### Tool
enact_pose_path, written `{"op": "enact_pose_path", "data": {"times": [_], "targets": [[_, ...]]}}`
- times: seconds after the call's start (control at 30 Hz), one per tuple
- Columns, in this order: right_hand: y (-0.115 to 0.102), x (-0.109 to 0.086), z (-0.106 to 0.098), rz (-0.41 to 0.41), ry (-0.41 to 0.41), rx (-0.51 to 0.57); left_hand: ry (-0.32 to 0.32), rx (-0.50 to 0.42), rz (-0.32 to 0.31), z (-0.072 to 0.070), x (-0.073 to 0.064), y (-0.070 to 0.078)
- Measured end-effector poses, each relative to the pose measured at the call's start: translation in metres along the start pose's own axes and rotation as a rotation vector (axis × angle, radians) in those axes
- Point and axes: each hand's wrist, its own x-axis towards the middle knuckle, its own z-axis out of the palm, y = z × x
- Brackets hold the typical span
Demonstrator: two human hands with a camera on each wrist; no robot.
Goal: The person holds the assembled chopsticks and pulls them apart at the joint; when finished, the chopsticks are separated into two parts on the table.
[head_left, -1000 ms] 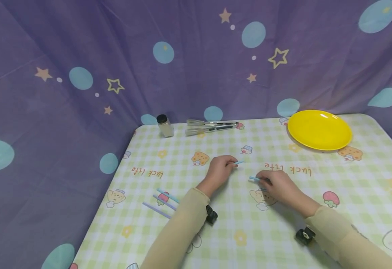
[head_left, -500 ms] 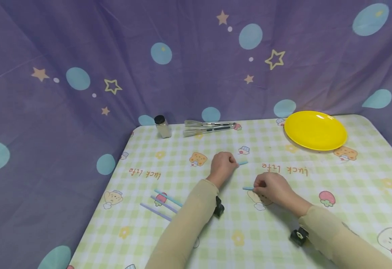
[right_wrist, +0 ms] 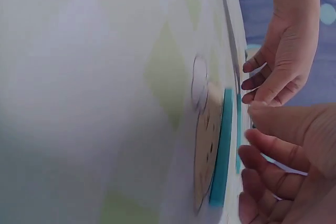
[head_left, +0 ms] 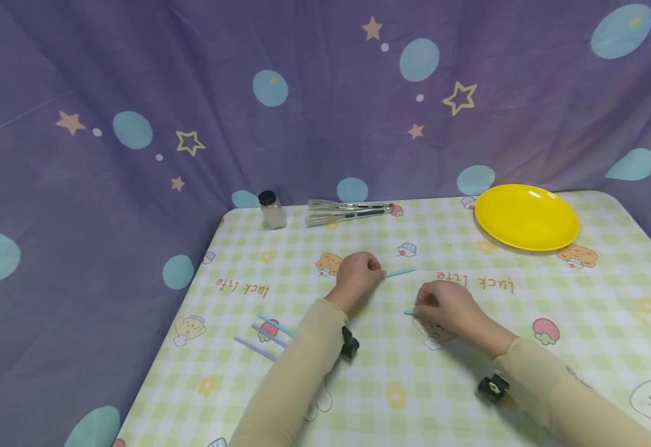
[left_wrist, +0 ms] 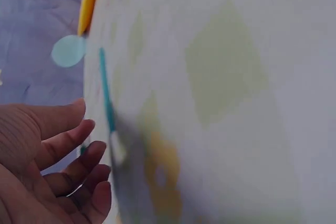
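Observation:
A thin light-blue stick (head_left: 399, 272) lies on the checked tablecloth, just right of my left hand (head_left: 359, 274). In the left wrist view that hand's fingers (left_wrist: 79, 166) are loosely bent and apart from the stick (left_wrist: 106, 90). Another light-blue stick (head_left: 409, 312) shows only its left end in the head view, beneath my right hand (head_left: 448, 307). The right wrist view has this stick (right_wrist: 221, 150) flat on the cloth, beside relaxed fingers that hold nothing. Left of the left forearm lie a light-blue stick (head_left: 274, 324) and two lavender sticks (head_left: 255, 349), partly covered by the sleeve.
At the back of the table are a black-capped jar (head_left: 273, 211), metal tongs (head_left: 350, 213) and, to the right, a yellow plate (head_left: 527, 217). A purple curtain (head_left: 314, 136) hangs behind the table's far edge.
The right-hand stick has come down towards me onto the cloth, and the right hand has let it go. My left hand has drawn left off its stick, uncovering more of it.

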Motion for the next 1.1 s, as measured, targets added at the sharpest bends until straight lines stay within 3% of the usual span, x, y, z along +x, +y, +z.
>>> {"op": "enact_pose_path", "data": {"times": [0.2, 0.37, 0.53, 0.8, 1.1], "targets": [[-0.023, 0.005, 0.011, -0.116, 0.047, 0.05, -0.008, 0.009, 0.063, -0.029, -0.02, -0.024], [-0.039, 0.009, 0.021, -0.194, -0.008, 0.08, 0.005, 0.043, 0.064, -0.044, -0.039, -0.049], [-0.051, 0.013, 0.032, -0.246, -0.079, 0.153, 0.007, 0.0, 0.073, -0.053, -0.063, -0.074], [-0.073, 0.02, 0.05, -0.268, -0.186, 0.259, 0.04, -0.044, 0.091, -0.065, -0.1, -0.106], [-0.1, 0.024, 0.076, -0.233, -0.248, 0.324, 0.07, 0.064, 0.121, -0.074, -0.127, -0.141]]}}
